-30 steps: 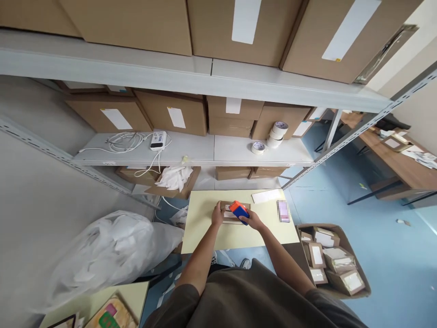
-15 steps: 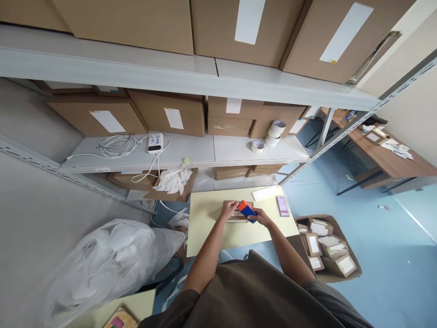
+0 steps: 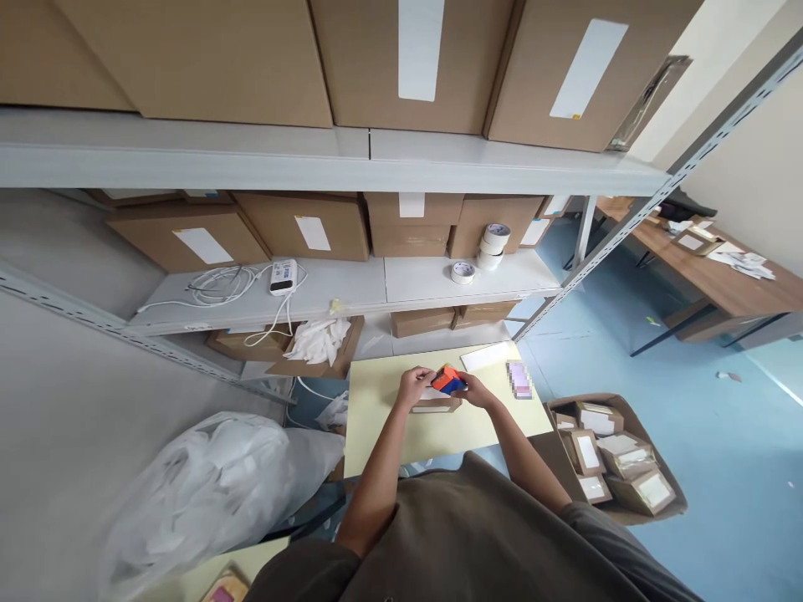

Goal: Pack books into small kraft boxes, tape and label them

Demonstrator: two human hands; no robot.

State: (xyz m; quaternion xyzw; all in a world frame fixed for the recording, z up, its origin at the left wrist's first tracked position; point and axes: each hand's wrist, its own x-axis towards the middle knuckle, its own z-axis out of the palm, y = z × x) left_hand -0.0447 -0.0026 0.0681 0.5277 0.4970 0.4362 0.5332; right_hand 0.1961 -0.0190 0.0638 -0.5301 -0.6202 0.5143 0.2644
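Several pale labels face out from the shelved cartons (image 3: 339,230), their writing too small to read. At far left bulges a white plastic bag (image 3: 219,485). Along the shelf (image 3: 357,286) lies a coiled white cable (image 3: 219,288), then a white plastic unit (image 3: 283,274) whose print cannot be made out.

Over the pale yellow tabletop (image 3: 376,435), the left hand (image 3: 414,387) reaches forward and rightward, thumb and fingers drawn together above the left part of a small brown box (image 3: 436,405). Whether that grip closes on anything, I cannot tell. The box rests near the tabletop's middle, long axis running left to right, a pale label on its near side.

Above its right part is an orange-and-blue object (image 3: 447,379), foreshortened, its orange end toward the left hand and its long axis slanting from far left to near right. The right hand (image 3: 478,391), forearm angled forward and leftward, has its grip wrapped around the blue end.

Farther right come tape rolls (image 3: 490,261) on the shelf, a white strip (image 3: 486,356) and a pixelated purple item (image 3: 519,379) on the tabletop, then an open carton (image 3: 555,468) of white-labelled parcels (image 3: 627,457).
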